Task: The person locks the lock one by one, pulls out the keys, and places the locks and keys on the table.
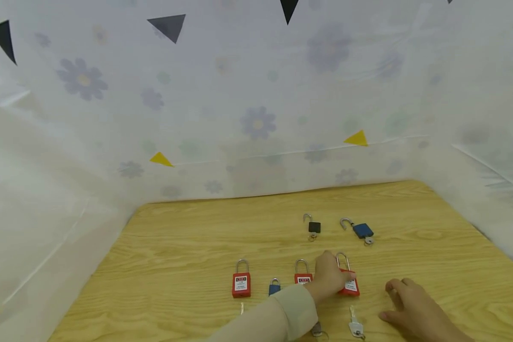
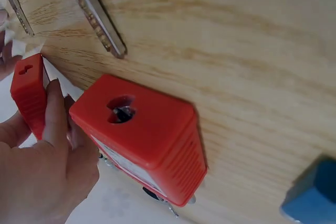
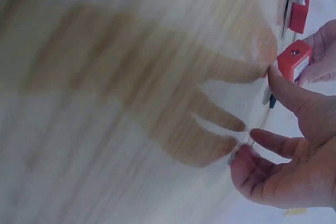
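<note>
In the head view my left hand (image 1: 328, 275) grips the rightmost red padlock (image 1: 351, 288) by its body, its steel shackle upward. The left wrist view shows fingers and thumb on either side of that red padlock (image 2: 29, 90), with its keyhole end facing the camera. Another red padlock (image 2: 147, 119) lies close beside this hand. Apart to the right, my right hand (image 1: 414, 306) is over the table with its fingers loosely bent and nothing held. A silver key (image 1: 356, 327) lies below the gripped padlock, between it and the right hand.
A third red padlock (image 1: 241, 285) and a small blue padlock (image 1: 274, 288) lie to the left. Farther back are a black padlock (image 1: 314, 228) and a blue padlock (image 1: 363, 231), shackles open, keys attached. A patterned white sheet (image 1: 256, 156) borders the wooden table (image 1: 188, 237).
</note>
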`<state>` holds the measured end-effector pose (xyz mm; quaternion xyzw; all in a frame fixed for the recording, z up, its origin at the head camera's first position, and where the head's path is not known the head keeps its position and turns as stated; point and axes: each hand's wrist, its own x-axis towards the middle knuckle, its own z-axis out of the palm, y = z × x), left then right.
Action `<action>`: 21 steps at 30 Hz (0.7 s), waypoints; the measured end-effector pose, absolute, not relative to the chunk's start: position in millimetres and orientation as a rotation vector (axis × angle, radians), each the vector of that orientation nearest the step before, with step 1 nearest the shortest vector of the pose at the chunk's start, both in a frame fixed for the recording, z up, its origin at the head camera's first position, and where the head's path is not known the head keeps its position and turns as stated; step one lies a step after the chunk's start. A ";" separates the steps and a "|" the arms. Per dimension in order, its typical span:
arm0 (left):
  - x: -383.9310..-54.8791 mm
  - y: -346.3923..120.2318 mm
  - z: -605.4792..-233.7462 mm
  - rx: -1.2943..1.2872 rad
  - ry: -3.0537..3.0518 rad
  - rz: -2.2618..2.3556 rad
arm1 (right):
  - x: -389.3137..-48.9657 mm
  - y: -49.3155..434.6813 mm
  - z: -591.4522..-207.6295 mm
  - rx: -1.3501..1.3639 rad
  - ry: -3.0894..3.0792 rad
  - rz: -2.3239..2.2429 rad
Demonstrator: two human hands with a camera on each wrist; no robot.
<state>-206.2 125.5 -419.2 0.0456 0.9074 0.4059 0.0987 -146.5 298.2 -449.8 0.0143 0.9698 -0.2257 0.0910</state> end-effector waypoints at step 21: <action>-212.9 131.5 -422.6 0.053 2.766 0.991 | -155.7 310.4 -460.8 -0.154 2.985 -0.520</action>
